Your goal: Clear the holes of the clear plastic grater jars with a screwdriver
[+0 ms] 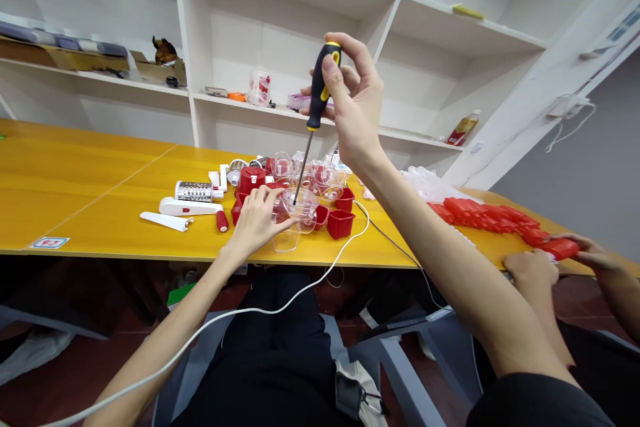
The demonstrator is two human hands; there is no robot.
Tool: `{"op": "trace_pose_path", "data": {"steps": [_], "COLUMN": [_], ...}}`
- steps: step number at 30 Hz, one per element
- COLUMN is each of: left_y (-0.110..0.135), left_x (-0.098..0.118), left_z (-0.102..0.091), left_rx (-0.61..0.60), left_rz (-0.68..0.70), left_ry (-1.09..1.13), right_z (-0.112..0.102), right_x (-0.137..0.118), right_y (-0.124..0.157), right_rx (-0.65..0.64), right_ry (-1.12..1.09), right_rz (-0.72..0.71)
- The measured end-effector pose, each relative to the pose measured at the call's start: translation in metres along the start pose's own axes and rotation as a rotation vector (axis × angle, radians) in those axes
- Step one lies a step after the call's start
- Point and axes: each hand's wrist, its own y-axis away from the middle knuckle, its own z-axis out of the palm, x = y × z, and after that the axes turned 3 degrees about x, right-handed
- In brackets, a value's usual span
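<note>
A black-and-yellow-handled screwdriver (318, 90) stands over a clear plastic housing (299, 208) on a yellow tabletop (90, 180). Red cups (341, 222) cluster at its three o'clock, a white handle (166, 219) at nine, a white cable (280, 307) at six.

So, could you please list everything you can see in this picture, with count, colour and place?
screwdriver: one, black and yellow handle, upright, tip in the clear housing
clear housing: one, transparent, table edge
red cups: several, red, right of the housing
grater drum: one, metal, left on the table
table: one, yellow
red parts row: many, red, far right
co-worker's hands: two, at the red row
shelves: white, behind
white cable: one, over the lap
left hand: steadying the housing
right hand: gripping the screwdriver
</note>
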Motion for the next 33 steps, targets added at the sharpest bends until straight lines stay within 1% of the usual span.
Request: {"op": "trace_pose_path", "data": {"steps": [2, 5, 10, 13, 16, 18, 21, 23, 27, 33], "left_y": [0.000, 0.000, 0.000, 0.000, 0.000, 0.000, 0.000, 0.000, 0.000, 0.001], "left_x": [0.000, 0.000, 0.000, 0.000, 0.000, 0.000, 0.000, 0.000, -0.001, -0.002], "left_z": [0.000, 0.000, -0.001, -0.001, 0.000, 0.000, 0.001, 0.000, 0.000, 0.001], "left_rx": [-0.001, 0.001, 0.001, -0.001, 0.008, 0.018, 0.016, 0.009, 0.007, 0.018], "left_rz": [0.001, 0.000, -0.002, 0.003, 0.008, 0.008, 0.007, 0.006, 0.011, 0.015], "left_ry": [-0.003, -0.009, 0.001, 0.002, 0.007, 0.011, 0.008, 0.003, 0.007, 0.018], "right_z": [0.000, 0.002, 0.005, 0.004, 0.003, 0.002, 0.000, 0.000, 0.002, 0.002], "right_x": [0.001, 0.003, 0.009, 0.015, 0.017, 0.017, 0.015, 0.014, 0.013, 0.012], "right_y": [-0.002, -0.005, -0.005, -0.006, -0.006, -0.006, -0.005, -0.005, -0.005, -0.006], "right_rx": [-0.035, -0.010, 0.059, 0.068, 0.117, 0.139, 0.113, 0.099, 0.109, 0.102], "right_ry": [-0.060, -0.102, -0.085, -0.081, -0.007, 0.018, 0.019, 0.023, -0.012, -0.046], "right_rz": [-0.009, -0.028, -0.050, -0.022, 0.026, 0.009, -0.038, -0.026, 0.015, -0.047]}}
